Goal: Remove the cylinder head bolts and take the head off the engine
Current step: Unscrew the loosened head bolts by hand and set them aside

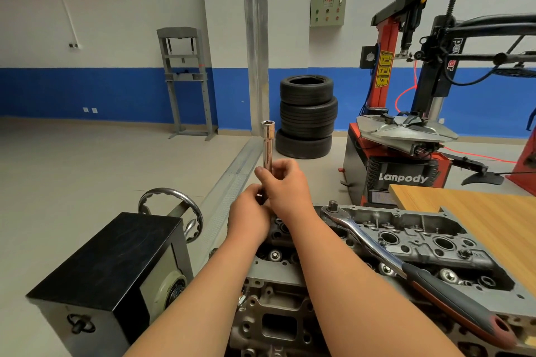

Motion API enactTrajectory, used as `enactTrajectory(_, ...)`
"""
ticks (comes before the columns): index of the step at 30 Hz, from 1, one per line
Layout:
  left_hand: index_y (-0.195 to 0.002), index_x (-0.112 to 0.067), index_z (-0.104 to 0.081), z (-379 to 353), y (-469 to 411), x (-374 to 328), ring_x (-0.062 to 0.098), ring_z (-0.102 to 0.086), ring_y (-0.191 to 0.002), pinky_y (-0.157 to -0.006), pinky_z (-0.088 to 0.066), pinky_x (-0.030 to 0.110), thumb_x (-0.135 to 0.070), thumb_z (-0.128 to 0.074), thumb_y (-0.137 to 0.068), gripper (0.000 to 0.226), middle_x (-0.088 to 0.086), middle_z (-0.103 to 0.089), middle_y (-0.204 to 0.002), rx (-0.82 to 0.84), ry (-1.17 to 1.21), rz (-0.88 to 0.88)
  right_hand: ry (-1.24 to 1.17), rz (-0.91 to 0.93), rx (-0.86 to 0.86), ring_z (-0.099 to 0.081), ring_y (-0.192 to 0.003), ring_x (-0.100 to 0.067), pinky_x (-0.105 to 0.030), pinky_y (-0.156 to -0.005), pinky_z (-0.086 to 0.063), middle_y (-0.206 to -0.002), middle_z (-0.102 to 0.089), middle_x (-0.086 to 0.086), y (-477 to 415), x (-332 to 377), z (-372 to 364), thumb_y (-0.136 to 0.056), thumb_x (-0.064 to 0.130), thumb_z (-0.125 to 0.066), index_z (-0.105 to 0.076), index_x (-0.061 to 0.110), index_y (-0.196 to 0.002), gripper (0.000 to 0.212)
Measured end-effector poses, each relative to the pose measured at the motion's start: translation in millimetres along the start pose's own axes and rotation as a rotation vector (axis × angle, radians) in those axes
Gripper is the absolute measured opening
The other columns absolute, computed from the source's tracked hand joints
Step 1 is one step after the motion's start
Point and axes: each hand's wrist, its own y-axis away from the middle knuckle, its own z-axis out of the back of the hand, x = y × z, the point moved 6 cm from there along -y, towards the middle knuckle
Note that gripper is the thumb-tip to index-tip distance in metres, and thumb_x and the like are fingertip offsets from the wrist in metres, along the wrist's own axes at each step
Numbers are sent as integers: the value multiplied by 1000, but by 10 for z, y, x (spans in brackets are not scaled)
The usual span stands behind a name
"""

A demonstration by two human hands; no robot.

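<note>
Above the left end of the cylinder head point(475, 258), which sits on the engine block point(272, 322) beside the desk point(478, 217), we hold the long socket point(267, 142) upright: the fingers point(262, 175) of the right hand point(282, 182) are wrapped round its shaft and the left hand point(249, 211) pinches its lower end. Should either grip slacken, the socket could drop into an open bore, and the ratchet point(406, 258) lying loose across the head could slide off if knocked. Recesses in the head hold bright round fasteners; the black box point(116, 255) is closed, its contents hidden.
</note>
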Motion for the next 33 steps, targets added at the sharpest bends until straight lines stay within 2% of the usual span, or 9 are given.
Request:
enactTrajectory(5, -99, -22, -56, -82, -12, 16, 23, -60, -79, -62, -46, 32, -19, -49, -91, 11, 3, -62, -89, 101, -121, -22, 18, 21, 57, -60, -68, -13, -30, -64, -50, -81, -68, -2, 2, 10, -61, -94, 23, -57, -58, 23, -82, 13)
enactTrajectory(9, -99, -23, -53, -97, -24, 18, 10, -53, -67, -51, -35, 26, -21, -48, -93, 8, -7, -57, -78, 99, -187, -50, 35, -5, 64, -53, -68, -14, -30, -63, -45, -82, -62, 1, -8, -3, -57, -101, 28, -43, -59, 24, -84, 24)
enactTrajectory(13, -100, -20, -52, -88, -89, -37, 6, -43, -57, -45, -27, 22, -18, -46, -93, 9, -8, -48, -70, 55, -401, -66, 118, 3, 52, -60, -82, -13, -26, -72, -47, -93, -63, 2, -18, -20, -36, -90, 34, -63, -58, 22, -100, 16)
enactTrajectory(17, -104, -19, -51, -105, -61, -20, 13, -50, -68, -49, -32, 24, -19, -48, -92, 12, -3, -57, -84, 105, -375, -54, 122, -10, 4, -62, -76, -18, -34, -70, -51, -83, -66, 0, -24, -18, 13, -90, 29, -62, -58, 20, -89, 10)
enactTrajectory(20, -107, -20, -51, -124, -12, -6, 16, -57, -76, -56, -39, 28, -25, -45, -96, 13, 0, -60, -89, 144, -233, -61, 63, -45, 14, -57, -75, -14, -32, -70, -47, -83, -65, 3, -28, -29, 10, -99, 25, -47, -63, 14, -98, 20)
enactTrajectory(22, -105, -20, -51, -112, -10, -20, 12, -54, -70, -53, -36, 27, -26, -44, -98, 12, -3, -58, -83, 127, -235, -61, 49, -63, 25, -56, -76, -13, -30, -70, -46, -84, -64, 5, -29, -33, 3, -100, 26, -42, -63, 13, -102, 25)
enactTrajectory(28, -98, -21, -49, -62, -53, -13, 7, -46, -63, -49, -29, 22, -19, -49, -92, 7, -3, -57, -83, 71, -274, -11, 104, -48, 7, -65, -77, -20, -33, -65, -54, -88, -66, -3, -7, -64, 12, -85, 32, -70, -58, 17, -91, 20)
enactTrajectory(31, -108, -20, -52, -86, -28, 5, 14, -55, -74, -55, -37, 25, -21, -50, -93, 15, -1, -61, -91, 105, -231, -41, 111, -11, 37, -61, -67, -15, -28, -60, -50, -77, -66, -1, -5, -27, -13, -91, 26, -62, -64, 16, -85, 12)
enactTrajectory(33, -108, -21, -54, -82, -5, 3, 18, -58, -80, -60, -40, 29, -23, -49, -95, 14, -1, -62, -92, 99, -164, -49, 111, -26, 52, -57, -68, -14, -31, -64, -48, -73, -64, 1, -6, -30, -18, -97, 26, -51, -67, 13, -86, 23)
